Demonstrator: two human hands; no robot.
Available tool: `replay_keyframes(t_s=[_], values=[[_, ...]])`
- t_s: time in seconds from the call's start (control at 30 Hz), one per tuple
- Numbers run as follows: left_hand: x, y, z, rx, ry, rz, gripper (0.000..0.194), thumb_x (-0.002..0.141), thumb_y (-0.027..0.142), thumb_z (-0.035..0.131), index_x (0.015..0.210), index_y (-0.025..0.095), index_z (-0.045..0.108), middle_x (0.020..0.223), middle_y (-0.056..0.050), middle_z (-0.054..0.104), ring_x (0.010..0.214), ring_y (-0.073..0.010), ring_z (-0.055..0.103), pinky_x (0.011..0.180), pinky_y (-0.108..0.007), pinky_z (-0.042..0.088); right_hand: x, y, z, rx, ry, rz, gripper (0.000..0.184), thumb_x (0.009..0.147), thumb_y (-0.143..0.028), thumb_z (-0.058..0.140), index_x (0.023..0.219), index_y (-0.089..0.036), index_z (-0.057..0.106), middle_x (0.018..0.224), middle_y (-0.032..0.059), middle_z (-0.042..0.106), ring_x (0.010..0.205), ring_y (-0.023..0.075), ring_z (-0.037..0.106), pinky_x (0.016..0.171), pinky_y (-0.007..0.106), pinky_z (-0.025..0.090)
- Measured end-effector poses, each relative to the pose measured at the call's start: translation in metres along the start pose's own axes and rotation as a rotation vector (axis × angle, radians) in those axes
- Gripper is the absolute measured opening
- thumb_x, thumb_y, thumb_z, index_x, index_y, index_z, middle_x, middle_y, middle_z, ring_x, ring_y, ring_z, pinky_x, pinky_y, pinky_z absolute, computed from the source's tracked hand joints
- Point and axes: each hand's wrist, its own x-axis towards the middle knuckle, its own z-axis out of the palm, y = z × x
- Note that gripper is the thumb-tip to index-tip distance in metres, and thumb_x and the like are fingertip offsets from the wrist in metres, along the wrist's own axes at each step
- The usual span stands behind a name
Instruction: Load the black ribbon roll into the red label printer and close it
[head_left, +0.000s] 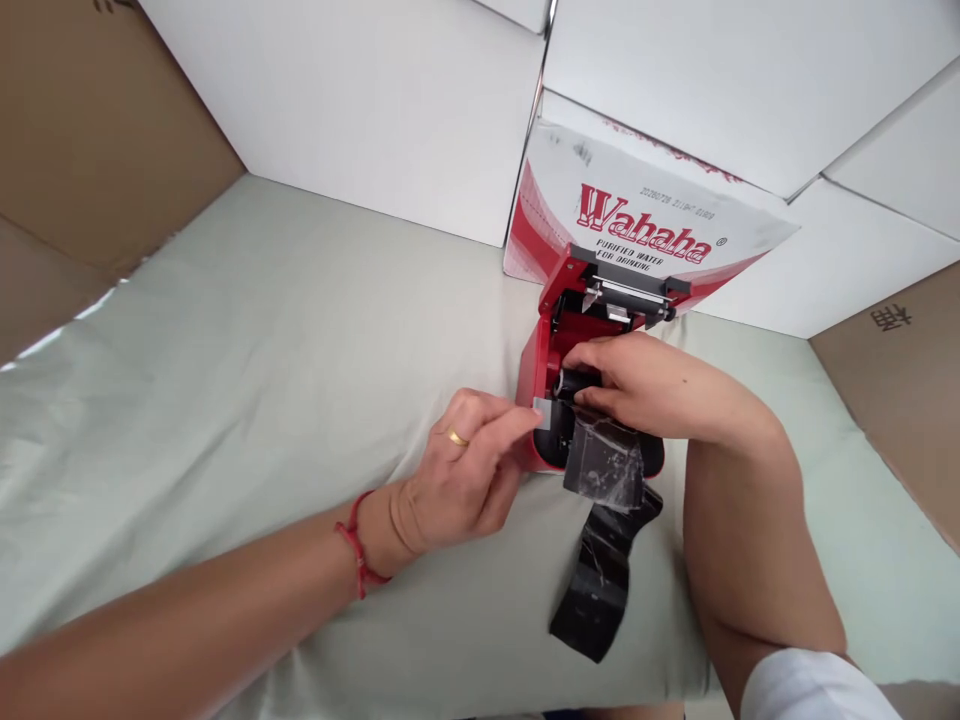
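A red-and-black machine that looks like a label printer [531, 370] stands on the cloth with its lid [559, 280] tipped up. Inside it, the thumb and fingers of my right hand [637, 385] close round a black roll [576, 384]. My left hand [472, 460] is at the machine's left front edge, thumb and forefinger pinched on a small grey strip [545, 412]. A wide strip of shiny black film [604, 465] hangs crumpled over the machine's front, with a long tail [596, 590] lying on the cloth. My right palm hides part of the machine's inside.
Pale green cloth [360, 330] covers the work surface. Right behind the machine stands a printed water carton [652, 220], backed by large white boxes [360, 110]. Brown cardboard [97, 150] borders the left side, and more cardboard [900, 400] stands on the right.
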Motion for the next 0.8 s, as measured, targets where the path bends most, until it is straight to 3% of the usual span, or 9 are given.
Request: replay_keyframes(t_s=[0.2, 0.33, 0.4, 0.5, 0.57, 0.6, 0.67, 0.73, 0.8], values=[[0.001, 0.000, 0.000, -0.004, -0.092, 0.025, 0.055, 0.096, -0.003, 0.048, 0.141, 0.022, 0.065, 0.100, -0.003, 0.054, 0.090, -0.0159, 0.054, 0.078, -0.027, 0.058, 0.006, 0.000, -0.001, -0.060, -0.081, -0.034, 0.018, 0.101, -0.013, 0.056, 0.102, -0.018, 0.073, 0.097, 0.0045, 0.076, 0.080, 0.0161, 0.063, 0.071, 0.029, 0.042], [0.002, -0.001, -0.001, -0.048, -0.122, 0.022, 0.056, 0.093, -0.006, 0.050, 0.132, 0.025, 0.074, 0.098, -0.002, 0.052, 0.088, -0.0142, 0.054, 0.079, -0.027, 0.056, -0.008, -0.003, -0.004, -0.021, 0.015, -0.104, 0.030, 0.104, -0.015, 0.049, 0.102, -0.021, 0.078, 0.096, 0.0047, 0.080, 0.079, 0.0184, 0.068, 0.073, 0.033, 0.049], [0.001, -0.001, -0.002, -0.074, -0.125, 0.015, 0.059, 0.090, -0.008, 0.049, 0.132, 0.025, 0.075, 0.097, -0.001, 0.050, 0.089, -0.0144, 0.054, 0.080, -0.027, 0.056, -0.023, -0.005, -0.007, 0.052, 0.260, -0.090, 0.033, 0.108, -0.023, 0.048, 0.111, -0.027, 0.081, 0.095, 0.0029, 0.081, 0.078, 0.0201, 0.070, 0.074, 0.036, 0.054], [0.000, -0.002, -0.002, -0.125, -0.127, 0.015, 0.061, 0.088, -0.009, 0.049, 0.132, 0.023, 0.076, 0.098, -0.002, 0.048, 0.091, -0.0140, 0.053, 0.082, -0.027, 0.057, -0.039, -0.004, -0.008, 0.138, 0.842, -0.031, 0.030, 0.111, -0.038, 0.054, 0.120, -0.031, 0.081, 0.102, 0.0034, 0.083, 0.080, 0.0226, 0.074, 0.072, 0.039, 0.060], [0.000, -0.002, -0.001, -0.148, -0.121, 0.014, 0.062, 0.087, -0.009, 0.048, 0.131, 0.022, 0.076, 0.099, -0.002, 0.047, 0.093, -0.0140, 0.053, 0.082, -0.026, 0.058, -0.040, 0.001, -0.006, 0.062, 1.075, -0.002, 0.033, 0.112, -0.042, 0.054, 0.132, -0.030, 0.078, 0.123, 0.0068, 0.082, 0.104, 0.0267, 0.077, 0.090, 0.044, 0.064], [0.000, -0.002, -0.001, -0.154, -0.118, 0.012, 0.061, 0.087, -0.009, 0.048, 0.131, 0.022, 0.076, 0.099, -0.002, 0.047, 0.093, -0.0140, 0.053, 0.082, -0.026, 0.058, -0.037, 0.006, -0.005, -0.003, 1.103, 0.007, 0.038, 0.112, -0.043, 0.054, 0.140, -0.027, 0.075, 0.135, 0.0087, 0.079, 0.120, 0.0290, 0.075, 0.102, 0.047, 0.062], [-0.001, -0.003, 0.000, -0.161, -0.111, 0.012, 0.060, 0.088, -0.009, 0.047, 0.130, 0.022, 0.076, 0.100, -0.002, 0.048, 0.094, -0.0138, 0.053, 0.083, -0.026, 0.059, -0.030, 0.014, -0.003, -0.100, 1.017, 0.023, 0.050, 0.112, -0.047, 0.053, 0.153, -0.022, 0.066, 0.150, 0.0115, 0.073, 0.141, 0.0327, 0.065, 0.118, 0.054, 0.054], [-0.001, -0.003, 0.000, -0.158, -0.104, 0.016, 0.058, 0.090, -0.008, 0.048, 0.130, 0.022, 0.077, 0.100, -0.002, 0.049, 0.094, -0.0138, 0.053, 0.083, -0.025, 0.059, -0.026, 0.018, -0.003, -0.112, 0.863, 0.032, 0.054, 0.112, -0.052, 0.051, 0.153, -0.021, 0.066, 0.151, 0.0117, 0.072, 0.143, 0.0352, 0.064, 0.118, 0.057, 0.053], [-0.001, -0.003, 0.000, -0.150, -0.099, 0.018, 0.057, 0.091, -0.008, 0.049, 0.130, 0.023, 0.077, 0.100, -0.003, 0.050, 0.094, -0.0140, 0.053, 0.083, -0.026, 0.059, -0.032, 0.016, -0.006, -0.081, 0.743, 0.065, 0.050, 0.112, -0.054, 0.048, 0.143, -0.025, 0.074, 0.140, 0.0093, 0.079, 0.129, 0.0345, 0.073, 0.108, 0.052, 0.059]])
